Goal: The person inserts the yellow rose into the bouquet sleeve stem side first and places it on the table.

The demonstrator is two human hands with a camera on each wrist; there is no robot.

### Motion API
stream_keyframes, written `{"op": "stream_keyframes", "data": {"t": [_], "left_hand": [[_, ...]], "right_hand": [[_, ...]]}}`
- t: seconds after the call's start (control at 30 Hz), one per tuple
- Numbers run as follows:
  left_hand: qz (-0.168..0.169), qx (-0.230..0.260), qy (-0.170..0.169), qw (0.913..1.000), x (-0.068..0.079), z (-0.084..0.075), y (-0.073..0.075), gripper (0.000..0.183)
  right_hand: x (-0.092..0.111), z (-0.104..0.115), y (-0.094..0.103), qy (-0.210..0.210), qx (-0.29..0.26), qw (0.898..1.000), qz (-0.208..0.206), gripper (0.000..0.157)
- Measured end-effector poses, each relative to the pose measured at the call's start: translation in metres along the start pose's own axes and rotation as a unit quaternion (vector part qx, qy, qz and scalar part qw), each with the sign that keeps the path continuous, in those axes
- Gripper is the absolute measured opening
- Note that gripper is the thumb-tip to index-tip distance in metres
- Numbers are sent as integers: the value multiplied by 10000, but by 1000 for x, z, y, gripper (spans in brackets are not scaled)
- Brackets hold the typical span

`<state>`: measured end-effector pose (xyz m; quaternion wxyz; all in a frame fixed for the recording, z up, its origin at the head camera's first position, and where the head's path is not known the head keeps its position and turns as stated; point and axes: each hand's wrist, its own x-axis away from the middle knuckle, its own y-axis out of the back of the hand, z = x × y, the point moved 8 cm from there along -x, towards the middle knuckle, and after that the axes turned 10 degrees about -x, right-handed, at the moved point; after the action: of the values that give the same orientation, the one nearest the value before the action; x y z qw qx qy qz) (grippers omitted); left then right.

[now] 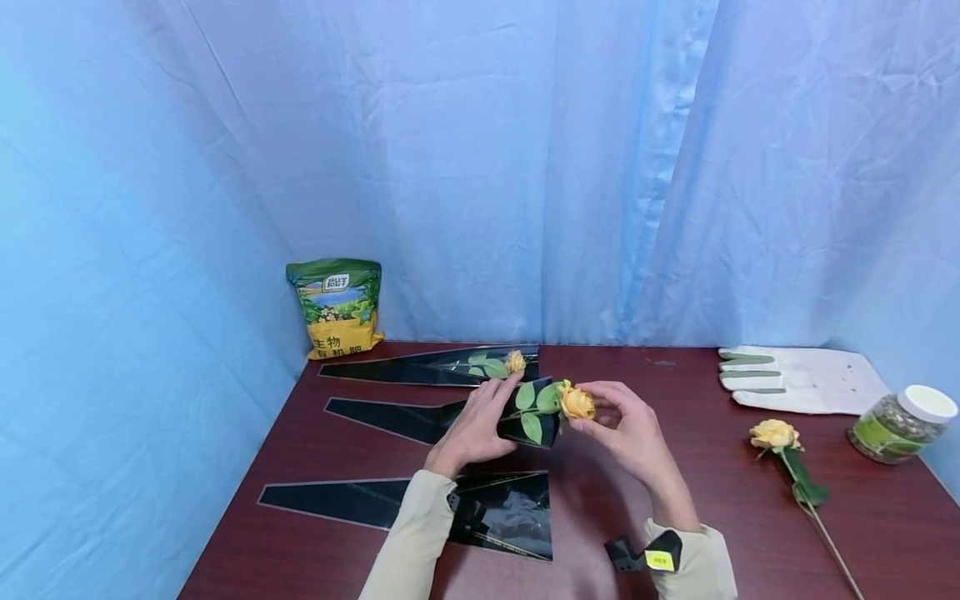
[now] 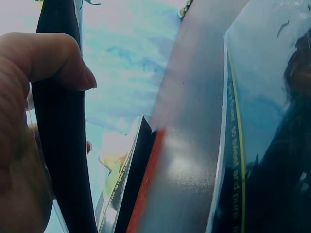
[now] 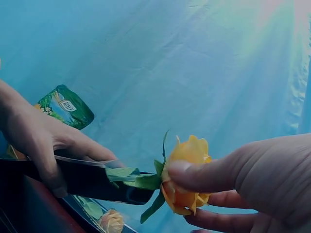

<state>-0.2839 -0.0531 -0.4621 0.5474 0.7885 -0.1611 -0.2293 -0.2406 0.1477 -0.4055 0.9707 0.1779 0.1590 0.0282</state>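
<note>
Before blue curtains (image 1: 450, 167), working over reddish-brown tabletop (image 1: 712, 483) | gripping tapered black flower sleeve (image 1: 397, 418) with left hand (image 1: 477, 421) | pinching yellow rose (image 1: 577, 402) by its bloom with right hand (image 1: 630, 429), holding it at sleeve's wide mouth, between hands | probably handling light, crushable petals, likely slippery wrapping; better gripping under bloom

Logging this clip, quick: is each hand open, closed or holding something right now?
Left hand: holding the middle black wrapper.
Right hand: holding the yellow rose at that wrapper's end.

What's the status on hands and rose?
Left hand grips middle black sleeve. Right hand pinches yellow rose bloom. Bloom sits outside sleeve. No obstruction visible.
</note>
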Motion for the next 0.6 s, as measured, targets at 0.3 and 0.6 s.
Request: {"op": "stream_keyframes", "data": {"t": [0.3,0.6], "left_hand": [[-20,-120,-42,9999,1,-4,2,106],[-60,-252,-95,9996,1,-7,3,105]], "right_hand": [[0,1,-5,-39,48,10000,5,50],[0,5,-12,307,108,9995,51,49]]}}
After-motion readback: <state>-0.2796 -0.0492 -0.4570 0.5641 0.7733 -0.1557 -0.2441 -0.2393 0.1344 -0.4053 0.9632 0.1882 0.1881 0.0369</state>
